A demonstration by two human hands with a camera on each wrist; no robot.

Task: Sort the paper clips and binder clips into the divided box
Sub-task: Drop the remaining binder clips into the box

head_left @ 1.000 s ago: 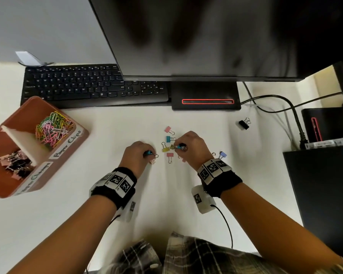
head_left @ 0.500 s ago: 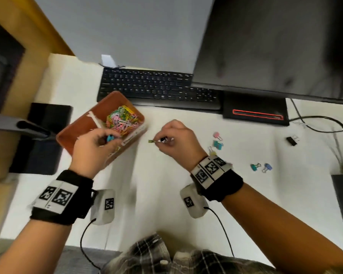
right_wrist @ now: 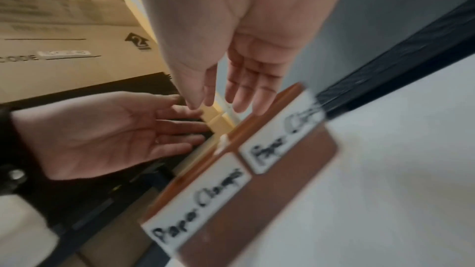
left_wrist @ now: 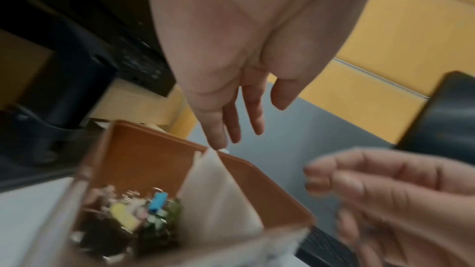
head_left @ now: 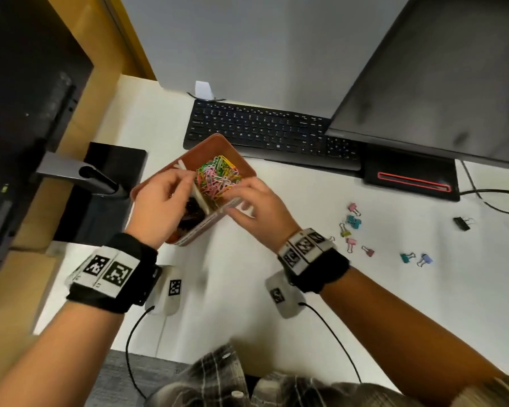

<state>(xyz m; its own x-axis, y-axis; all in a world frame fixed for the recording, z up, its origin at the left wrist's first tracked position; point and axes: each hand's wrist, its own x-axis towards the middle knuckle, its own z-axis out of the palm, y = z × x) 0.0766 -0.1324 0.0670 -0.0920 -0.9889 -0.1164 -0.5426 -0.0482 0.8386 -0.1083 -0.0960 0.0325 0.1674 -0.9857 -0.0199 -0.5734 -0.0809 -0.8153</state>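
Your left hand [head_left: 162,207] hangs over the near compartment of the brown plastic divided box [head_left: 218,142], fingers straight and spread, holding nothing; in the left wrist view its fingertips [left_wrist: 218,141] sit just above the white card divider [left_wrist: 216,190]. Below that hand lies a heap of dark and coloured binder clips [left_wrist: 144,212]. Your right hand [head_left: 259,210] hovers at the box's labelled front wall [right_wrist: 231,182], fingers loose and apart, empty. Beyond both hands the far compartment holds a pile of bright paper clips [head_left: 218,174]. To the right of your right wrist, bare white desk [head_left: 321,189] leads to the loose pastel binder clips [head_left: 353,223], well apart from the box.
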